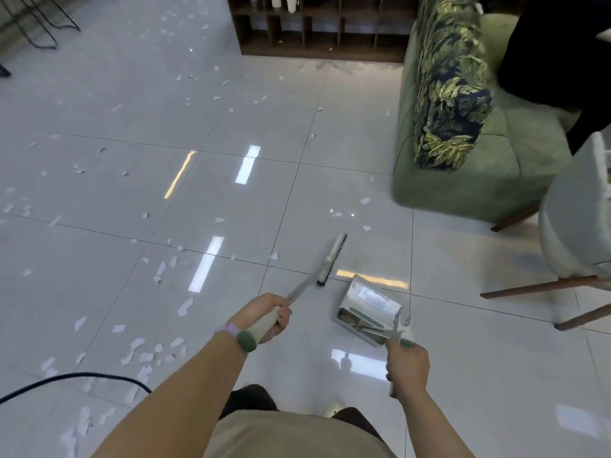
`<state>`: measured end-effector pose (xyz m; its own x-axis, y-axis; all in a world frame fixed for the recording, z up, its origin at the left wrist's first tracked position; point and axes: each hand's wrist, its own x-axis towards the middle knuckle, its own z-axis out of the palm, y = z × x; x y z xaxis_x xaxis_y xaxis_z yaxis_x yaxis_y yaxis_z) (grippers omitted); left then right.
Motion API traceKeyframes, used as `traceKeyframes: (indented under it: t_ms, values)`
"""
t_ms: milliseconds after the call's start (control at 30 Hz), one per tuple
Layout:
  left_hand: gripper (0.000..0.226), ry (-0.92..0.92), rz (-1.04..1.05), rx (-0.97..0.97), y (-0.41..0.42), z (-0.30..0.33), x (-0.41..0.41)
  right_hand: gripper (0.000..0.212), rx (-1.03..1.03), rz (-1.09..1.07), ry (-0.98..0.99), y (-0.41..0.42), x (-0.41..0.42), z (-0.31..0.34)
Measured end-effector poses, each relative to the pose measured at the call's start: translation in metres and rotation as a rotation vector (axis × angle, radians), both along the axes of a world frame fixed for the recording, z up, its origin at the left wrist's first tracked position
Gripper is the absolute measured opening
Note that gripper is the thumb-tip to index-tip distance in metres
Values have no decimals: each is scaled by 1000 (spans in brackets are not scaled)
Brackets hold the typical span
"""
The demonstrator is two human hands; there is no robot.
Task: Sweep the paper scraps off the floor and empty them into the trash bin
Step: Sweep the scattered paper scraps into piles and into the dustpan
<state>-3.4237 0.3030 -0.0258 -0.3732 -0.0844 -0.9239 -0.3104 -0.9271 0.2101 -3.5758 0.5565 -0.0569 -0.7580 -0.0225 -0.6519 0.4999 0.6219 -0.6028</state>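
Head view: my left hand (264,314) fingers clench the broom (330,257), my right hand (407,365) fingers clench the dustpan (365,309); paper scraps (139,350) litter open floor (231,200) leftward, sofa (463,180) edge rightward.

You are looking down and forward from a single head-worn camera, with your own forearms near the bottom edge and the tiled floor (99,110) stretching far ahead.

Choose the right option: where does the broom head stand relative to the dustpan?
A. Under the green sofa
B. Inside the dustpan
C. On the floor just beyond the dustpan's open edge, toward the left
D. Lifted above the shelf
C: the broom head rests on the tiles just past the dustpan, to its left.
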Motion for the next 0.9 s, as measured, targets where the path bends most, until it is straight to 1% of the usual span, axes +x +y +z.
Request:
traceKeyframes:
  t_ms: [67,167,233,300,400,500,600,667,767,900]
  values:
    - [16,10,-44,-7,1,-5,-11,17,-6,-12,2,-5,-3,-2]
    - [11,41,-116,19,-3,-9,-31,16,2,-16,-6,-15,-3,-2]
    - [8,22,-143,14,-9,-16,-45,15,10,-7,-11,-24,0,-3]
    - [10,4,-140,9,-20,-27,-55,12,13,0,-8,-37,3,-4]
    - [12,21,-48,40,-47,-38,-55,8,-12,-1,-25,-68,4,-1]
    - [12,-13,35,9,-88,-40,-36,7,-2,17,-44,-104,4,4]
    - [15,1,124,87,-146,-47,-2,8,45,73,-29,-152,7,7]
    - [15,-11,165,97,-189,-50,20,12,63,106,-19,-185,11,5]
    - [16,-48,279,50,-250,-41,50,13,70,169,-17,-236,17,1]
    - [17,-145,379,-69,-314,-37,92,12,77,302,-13,-287,21,-1]
